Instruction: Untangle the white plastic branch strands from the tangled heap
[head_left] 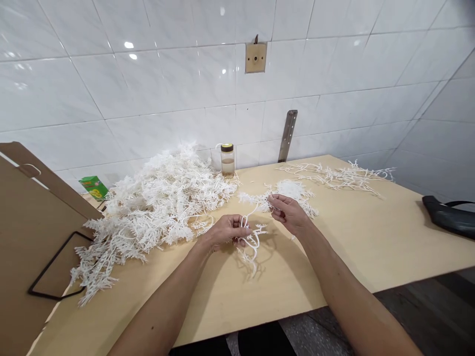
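My left hand (230,231) is closed on a white plastic branch stem (253,242), whose bare, curling twigs hang below the fingers over the table. Close to its right, my right hand (287,211) pinches the tip of a feathery white sprig (250,199) that reaches across toward the left hand. Behind the right hand lies a small heap of white sprigs (293,190). A large pile of frilly white plastic branches (163,193) spreads to the left of my left hand.
Bare white stems (337,177) lie at the back right of the table (371,237). A lidded jar of liquid (227,162) stands near the tiled wall. A cardboard box (33,232) and a green carton (94,188) are at left; a black object (447,215) sits at the right edge.
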Demonstrator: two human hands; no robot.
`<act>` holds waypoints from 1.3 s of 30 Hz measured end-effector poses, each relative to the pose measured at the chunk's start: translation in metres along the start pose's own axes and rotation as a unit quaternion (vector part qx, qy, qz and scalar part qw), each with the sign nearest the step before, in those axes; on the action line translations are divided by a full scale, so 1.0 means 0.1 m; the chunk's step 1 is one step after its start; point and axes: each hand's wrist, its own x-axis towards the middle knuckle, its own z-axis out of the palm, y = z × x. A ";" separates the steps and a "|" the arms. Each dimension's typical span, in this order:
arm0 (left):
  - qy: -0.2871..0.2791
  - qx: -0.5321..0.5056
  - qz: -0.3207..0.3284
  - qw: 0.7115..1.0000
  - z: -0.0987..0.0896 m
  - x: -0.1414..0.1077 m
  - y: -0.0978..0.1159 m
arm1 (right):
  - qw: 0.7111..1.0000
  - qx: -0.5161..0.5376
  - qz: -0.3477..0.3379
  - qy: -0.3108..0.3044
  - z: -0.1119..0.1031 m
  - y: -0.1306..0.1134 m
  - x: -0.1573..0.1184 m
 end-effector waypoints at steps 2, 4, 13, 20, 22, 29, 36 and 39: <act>-0.004 -0.005 -0.002 1.000 0.02 -0.02 0.02 | 1.000 -0.007 0.007 -0.020 0.01 -0.01 -0.02; -0.016 0.013 0.010 1.000 0.03 -0.05 0.07 | 0.998 -0.026 0.021 -0.050 0.04 -0.01 -0.04; 0.144 0.079 0.086 0.983 0.06 0.03 0.02 | 0.988 -0.069 0.052 -0.126 0.21 0.00 -0.11; 0.239 -0.088 0.107 0.961 0.17 0.11 -0.03 | 0.980 -0.125 0.032 -0.152 0.30 0.13 -0.10; 0.246 -0.102 0.105 0.958 0.18 0.09 -0.02 | 0.978 -0.147 0.021 -0.149 0.30 0.15 -0.10; 0.249 -0.131 0.066 0.957 0.21 0.04 0.00 | 0.970 -0.212 -0.028 -0.119 0.31 0.09 -0.11; 0.293 -0.120 0.040 0.948 0.22 0.07 -0.05 | 0.961 -0.254 -0.020 -0.108 0.40 0.08 -0.15; 0.295 -0.105 0.033 0.949 0.22 0.08 -0.06 | 0.970 -0.237 -0.008 -0.056 0.44 0.11 -0.15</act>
